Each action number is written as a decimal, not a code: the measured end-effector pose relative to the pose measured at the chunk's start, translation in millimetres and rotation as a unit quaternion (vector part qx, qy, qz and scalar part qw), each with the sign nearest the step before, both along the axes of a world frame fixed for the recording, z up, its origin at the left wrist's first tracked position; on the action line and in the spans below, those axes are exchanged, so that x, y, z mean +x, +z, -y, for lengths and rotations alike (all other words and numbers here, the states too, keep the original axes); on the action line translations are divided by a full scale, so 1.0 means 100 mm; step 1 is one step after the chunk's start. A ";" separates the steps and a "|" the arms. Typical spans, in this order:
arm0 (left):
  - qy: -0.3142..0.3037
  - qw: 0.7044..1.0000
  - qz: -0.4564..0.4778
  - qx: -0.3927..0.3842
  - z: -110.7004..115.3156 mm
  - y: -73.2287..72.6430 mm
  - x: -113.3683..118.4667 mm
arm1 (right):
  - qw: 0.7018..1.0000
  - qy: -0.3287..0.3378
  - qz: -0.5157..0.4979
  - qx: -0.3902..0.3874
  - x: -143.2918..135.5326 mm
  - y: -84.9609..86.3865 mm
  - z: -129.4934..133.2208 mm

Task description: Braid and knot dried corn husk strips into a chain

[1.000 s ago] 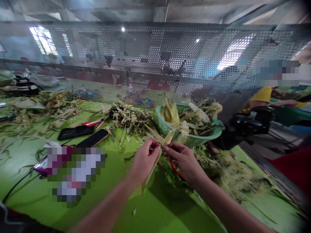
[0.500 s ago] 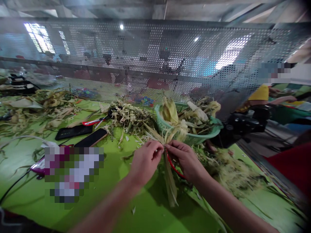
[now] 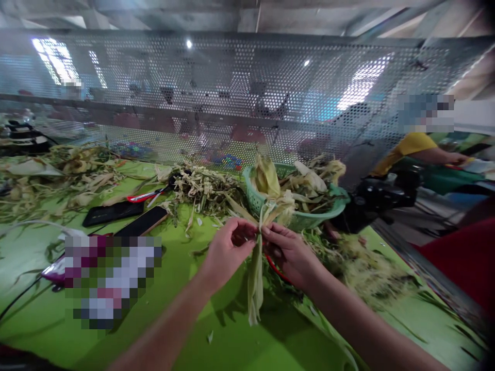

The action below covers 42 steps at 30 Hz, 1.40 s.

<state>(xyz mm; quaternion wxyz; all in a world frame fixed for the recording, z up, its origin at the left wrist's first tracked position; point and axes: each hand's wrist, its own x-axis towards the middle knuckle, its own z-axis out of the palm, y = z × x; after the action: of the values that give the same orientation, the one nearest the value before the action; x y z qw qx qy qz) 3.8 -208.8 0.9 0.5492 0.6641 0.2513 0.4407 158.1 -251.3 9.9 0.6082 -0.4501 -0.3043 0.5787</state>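
A bundle of pale corn husk (image 3: 255, 283) hangs between my hands above the green table, gathered at a narrow neck with loose ends fanning out above. My left hand (image 3: 228, 250) pinches that neck from the left, thumb below and fingers curled over. From the right, my right hand (image 3: 292, 252) closes thumb and fingers on the same spot. Under the right palm a red curved piece (image 3: 276, 269) shows, partly hidden; its kind I cannot make out. Just beyond the hands stands a pale green basket (image 3: 309, 220) with corn husks in it.
Heaps of dried husk (image 3: 209, 185) lie behind and left, near a red cutter (image 3: 145, 196) and two phones (image 3: 141, 221). Wispy corn silk (image 3: 371, 268) spreads at right. A perforated metal screen (image 3: 216, 103) closes the back. A person in a yellow top (image 3: 402, 149) sits right.
The hanging husk has swung left and turned its broader green side forward. My left hand's fingers have opened slightly around the neck. The whole view has shifted a little to the right.
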 end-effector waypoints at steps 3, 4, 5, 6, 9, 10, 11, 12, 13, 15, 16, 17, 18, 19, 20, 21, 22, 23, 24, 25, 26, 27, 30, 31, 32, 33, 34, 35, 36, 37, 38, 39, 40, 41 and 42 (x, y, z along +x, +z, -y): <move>0.027 0.989 -0.037 0.142 0.00 0.02 -0.02 | 1.000 0.009 -0.011 -0.007 0.00 -0.02 0.00; 0.037 0.981 -0.053 0.185 -0.01 0.02 -0.03 | 1.000 0.011 -0.016 -0.012 0.00 -0.03 0.01; 0.048 0.972 -0.067 0.221 -0.01 0.02 -0.04 | 1.000 0.014 -0.020 -0.015 0.00 -0.04 0.01; 0.060 0.963 -0.077 0.250 -0.02 0.01 -0.05 | 0.999 0.016 -0.023 -0.016 0.00 -0.04 0.01; 0.094 0.943 -0.094 0.305 -0.01 0.00 -0.06 | 0.999 0.018 -0.021 -0.018 -0.01 -0.06 0.02; 0.102 0.939 -0.095 0.314 0.00 0.00 -0.06 | 0.999 0.018 -0.017 -0.020 -0.01 -0.06 0.03; 0.106 0.937 -0.097 0.317 0.01 0.01 -0.06 | 1.000 0.019 -0.010 -0.023 -0.02 -0.06 0.03; 0.106 0.939 -0.098 0.313 0.02 0.02 -0.05 | 0.999 0.020 -0.004 -0.026 -0.03 -0.06 0.04; 0.103 0.944 -0.095 0.300 0.04 0.02 -0.05 | 0.999 0.021 0.003 -0.028 -0.03 -0.06 0.04; 0.094 0.963 -0.071 0.244 0.06 0.04 -0.03 | 0.999 0.022 0.014 -0.025 -0.05 -0.05 0.04; 0.085 0.975 -0.054 0.199 0.06 0.04 -0.02 | 0.999 0.020 0.020 -0.022 -0.06 -0.04 0.04; 0.074 0.986 -0.034 0.146 0.06 0.03 -0.01 | 0.999 0.019 0.027 -0.018 -0.07 -0.04 0.04; 0.059 0.994 -0.016 0.091 0.06 0.02 0.00 | 0.999 0.019 0.035 -0.015 -0.08 -0.03 0.03; 0.043 0.998 0.001 0.039 0.05 0.01 0.01 | 0.999 0.022 0.044 -0.012 -0.09 -0.03 0.03; 0.027 1.000 0.013 -0.005 0.04 -0.01 0.02 | 0.998 0.026 0.052 -0.009 -0.09 -0.03 0.02; 0.015 0.999 0.023 -0.035 0.03 -0.02 0.03 | 0.998 0.030 0.061 -0.006 -0.10 -0.04 0.02; 0.007 0.998 0.033 -0.053 0.02 -0.03 0.03 | 0.997 0.033 0.069 -0.002 -0.10 -0.04 0.01; 0.002 0.997 0.040 -0.061 0.02 -0.04 0.04 | 0.996 0.034 0.077 0.001 -0.10 -0.04 0.01; -0.001 0.997 0.047 -0.062 0.01 -0.04 0.04 | 0.996 0.032 0.085 0.004 -0.10 -0.05 0.01; -0.004 0.997 0.054 -0.061 0.01 -0.04 0.03 | 0.995 0.030 0.092 0.007 -0.09 -0.06 0.01; -0.009 0.996 0.060 -0.058 0.01 -0.03 0.03 | 0.995 0.029 0.097 0.009 -0.09 -0.07 0.01; -0.014 0.996 0.066 -0.058 0.01 -0.03 0.03 | 0.994 0.029 0.101 0.009 -0.08 -0.08 0.01; -0.041 0.993 0.078 -0.078 0.01 0.00 0.03 | 0.993 0.041 0.114 0.011 -0.05 -0.11 0.00; -0.049 0.991 0.081 -0.091 0.01 0.01 0.03 | 0.992 0.046 0.121 0.013 -0.04 -0.12 0.00; -0.052 0.989 0.087 -0.106 0.01 0.02 0.02 | 0.990 0.052 0.129 0.015 -0.02 -0.12 -0.01; -0.050 0.987 0.093 -0.120 0.00 0.03 0.02 | 0.988 0.057 0.143 0.017 0.00 -0.11 -0.01; -0.043 0.986 0.097 -0.132 -0.01 0.04 0.01 | 0.984 0.063 0.164 0.019 0.03 -0.10 -0.02; -0.034 0.984 0.100 -0.141 -0.01 0.05 0.00 | 0.979 0.070 0.192 0.022 0.06 -0.08 -0.03; -0.026 0.984 0.098 -0.145 -0.02 0.06 0.00 | 0.970 0.077 0.227 0.026 0.09 -0.05 -0.03; -0.021 0.985 0.092 -0.145 -0.04 0.06 -0.02 | 0.960 0.082 0.266 0.033 0.13 -0.01 -0.04; -0.020 0.986 0.083 -0.141 -0.05 0.06 -0.03 | 0.948 0.083 0.305 0.045 0.16 0.02 -0.04; -0.023 0.988 0.072 -0.134 -0.07 0.06 -0.04 | 0.934 0.080 0.344 0.061 0.19 0.06 -0.04; -0.027 0.990 0.060 -0.128 -0.08 0.05 -0.04 | 0.918 0.071 0.381 0.081 0.22 0.09 -0.04; -0.032 0.991 0.047 -0.124 -0.10 0.04 -0.05 | 0.901 0.057 0.418 0.106 0.24 0.12 -0.04; -0.035 0.991 0.035 -0.124 -0.11 0.03 -0.05 | 0.881 0.044 0.453 0.133 0.25 0.14 -0.03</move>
<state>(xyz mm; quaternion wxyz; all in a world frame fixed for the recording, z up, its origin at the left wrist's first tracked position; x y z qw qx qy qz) -1.2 -198.1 3.9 0.6503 0.5838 0.2614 0.4098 183.1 -247.9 24.4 0.4321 -0.5645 -0.6397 0.2921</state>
